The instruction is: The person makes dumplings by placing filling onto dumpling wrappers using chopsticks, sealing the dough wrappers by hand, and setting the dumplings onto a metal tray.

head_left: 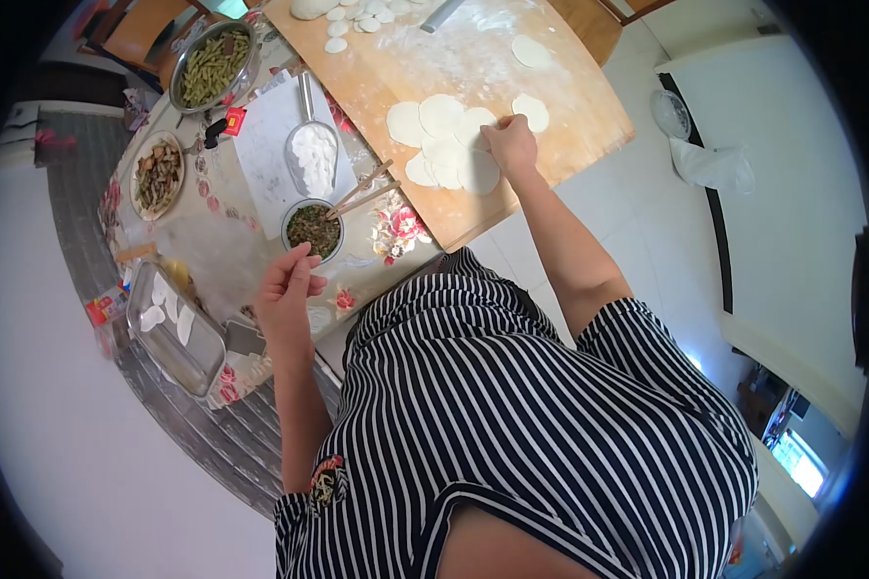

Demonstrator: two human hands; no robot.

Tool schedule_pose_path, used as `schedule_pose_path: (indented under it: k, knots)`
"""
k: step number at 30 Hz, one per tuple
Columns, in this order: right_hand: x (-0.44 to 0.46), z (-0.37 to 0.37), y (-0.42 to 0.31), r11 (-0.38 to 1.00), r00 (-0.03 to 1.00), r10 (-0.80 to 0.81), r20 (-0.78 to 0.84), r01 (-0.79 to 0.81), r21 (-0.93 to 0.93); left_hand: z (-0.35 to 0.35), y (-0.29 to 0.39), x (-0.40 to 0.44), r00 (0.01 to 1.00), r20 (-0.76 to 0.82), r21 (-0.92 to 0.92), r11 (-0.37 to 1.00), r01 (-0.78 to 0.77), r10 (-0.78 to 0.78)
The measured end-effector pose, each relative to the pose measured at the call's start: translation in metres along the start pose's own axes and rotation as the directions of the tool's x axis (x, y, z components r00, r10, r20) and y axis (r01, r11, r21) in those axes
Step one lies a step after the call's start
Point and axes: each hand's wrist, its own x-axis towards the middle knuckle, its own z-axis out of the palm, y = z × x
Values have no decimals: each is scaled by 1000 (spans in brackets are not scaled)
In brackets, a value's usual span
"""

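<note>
My right hand (510, 145) reaches over the floured wooden board (579, 106) with its thumb and fingers pinched at the edge of a round dumpling wrapper (476, 127). Around it lies an overlapping group of thin wrappers (441, 116), with a single wrapper (530, 113) just to the right. Near the table edge, my left hand (290, 289) is raised with loosely curled fingers drawn together, and nothing shows in them. Just beyond its fingertips stands a bowl of chopped filling (314, 232), with wooden chopsticks (365, 196) resting across its rim.
A metal scoop of flour (313, 157) lies on paper beside the board. Farther left are a bowl of green beans (214, 69), a plate of cooked food (157, 177) and a metal tray (200, 359) holding several white pieces. Small dough rounds (336, 44) sit at the board's far end.
</note>
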Motion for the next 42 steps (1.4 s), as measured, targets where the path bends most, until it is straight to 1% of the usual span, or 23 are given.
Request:
schedule_pose_path:
  k: [4, 5, 7, 8, 10, 11, 13, 15, 16, 17, 18, 19, 21, 23, 26, 27, 29, 31, 33, 34, 37, 39, 42]
  knots:
    - [22, -3, 11, 1000, 973, -2, 231, -4, 27, 15, -3, -16, 997, -44, -14, 998, 58, -59]
    - [25, -3, 14, 1000, 970, -8, 243, 2, 24, 18, -2, -19, 997, -43, -15, 998, 68, -69]
    - [14, -16, 6, 970, 960, -242, 139, 239, 35, 25, 2, -24, 993, -58, -24, 995, 98, -99]
    - [5, -26, 0, 969, 957, -247, 150, 244, 33, 27, 3, -27, 990, -62, -33, 992, 123, -124]
    - [-24, -44, -18, 913, 948, -295, 118, 243, 327, 34, -5, -25, 994, -21, -27, 994, 111, -111]
    - [-35, -50, -23, 911, 945, -302, 127, 247, 329, 37, -6, -23, 995, 25, -17, 995, 97, -96]
    - [-60, -57, -30, 791, 835, -421, 354, 148, 593, 43, -9, -19, 992, 93, 12, 997, 81, -82]
    - [-92, -63, -46, 712, 716, -408, 566, -139, 689, 61, 3, -17, 952, 260, 43, 987, 154, -160]
    - [-108, -66, -54, 685, 637, -379, 671, -293, 667, 64, -1, -11, 958, 238, 32, 988, 154, -157]
    - [-124, -62, -59, 660, 574, -325, 751, -431, 615, 66, -12, -5, 890, 380, -179, 924, 338, -252]
    - [-134, -57, -60, 674, 507, -346, 789, -451, 586, 68, -22, -2, 795, 532, -348, 779, 521, -293]
    - [-143, -51, -60, 687, 440, -364, 821, -468, 556, 72, -33, -3, 804, 517, -361, 776, 516, -294]
    - [-156, -38, -59, 718, 331, -414, 848, -453, 528, 78, -47, -5, 833, 544, -690, 513, 511, -100]
    - [-156, -31, -59, 750, 281, -425, 860, -423, 509, 73, -50, -12, 889, 454, -739, 536, 409, -53]
    - [-128, -1, -42, 939, 333, -289, 898, -82, 333, 56, -67, -19, 971, 194, -861, 451, 237, -141]
    - [-123, 12, -40, 943, 320, -287, 903, -72, 326, 47, -72, -25, 974, 180, -868, 443, 224, -141]
    - [-117, 32, -44, 824, 391, -552, 736, 122, 553, 25, -88, -35, 978, 203, -961, 183, 207, -40]
    - [-117, 39, -68, 834, 332, -552, 765, 215, 509, 11, -98, -46, 982, 188, -974, 132, 185, 8]
    - [-122, 50, -90, 686, 245, -706, 665, 471, 555, -1, -101, -52, 975, 137, -990, 37, 132, 177]
    - [-129, 50, -107, 766, 276, -618, 737, 422, 484, -7, -100, -52, 970, 130, -991, 44, 124, 207]
    - [-132, 61, -126, 783, 266, -568, 779, 468, 411, -25, -100, -49, 993, 27, -999, 46, 22, 118]
    - [-138, 54, -135, 749, 273, -616, 739, 493, 443, -35, -103, -43, 996, -38, -999, 0, -39, 76]
    - [-142, 24, -150, 793, 327, -596, 734, 388, 471, -48, -111, -34, 994, -95, -993, -73, -91, 59]
